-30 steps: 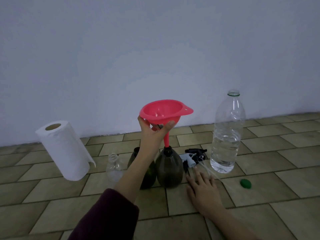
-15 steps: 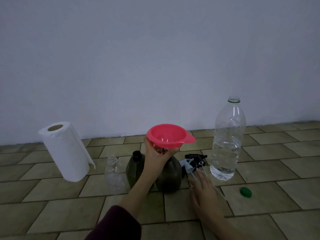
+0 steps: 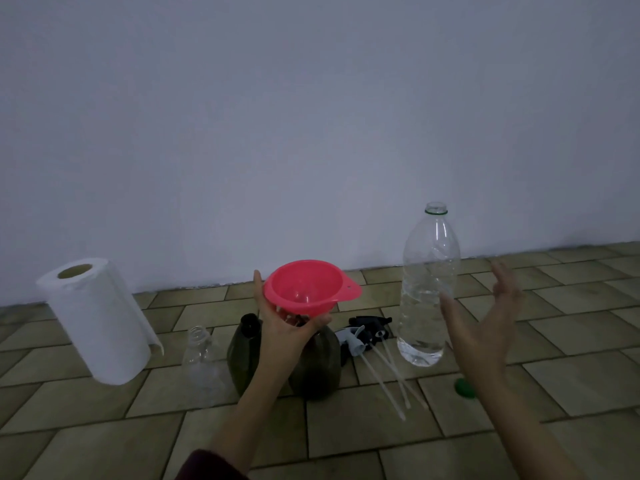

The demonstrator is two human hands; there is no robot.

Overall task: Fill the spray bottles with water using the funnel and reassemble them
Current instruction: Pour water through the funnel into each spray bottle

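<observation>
My left hand point(image 3: 282, 327) grips a pink funnel point(image 3: 306, 287) from below, over the neck of a dark green spray bottle point(image 3: 317, 365). A second dark green bottle point(image 3: 242, 355) stands just left of it, and a small clear bottle point(image 3: 202, 362) further left. Spray heads point(image 3: 363, 332) with long white tubes lie on the floor to the right of the dark bottles. A tall clear water bottle point(image 3: 427, 289), uncapped and partly filled, stands at the right. My right hand point(image 3: 485, 323) hangs in the air with spread fingers, just right of the water bottle, apart from it.
A white paper towel roll point(image 3: 98, 320) stands at the left. A green cap point(image 3: 464, 388) lies on the tiled floor point(image 3: 571, 375) near my right wrist. A plain wall point(image 3: 311, 133) rises right behind the objects.
The funnel has come down from well above the dark bottle to its neck. My right hand has lifted off the floor and moved right, up beside the water bottle.
</observation>
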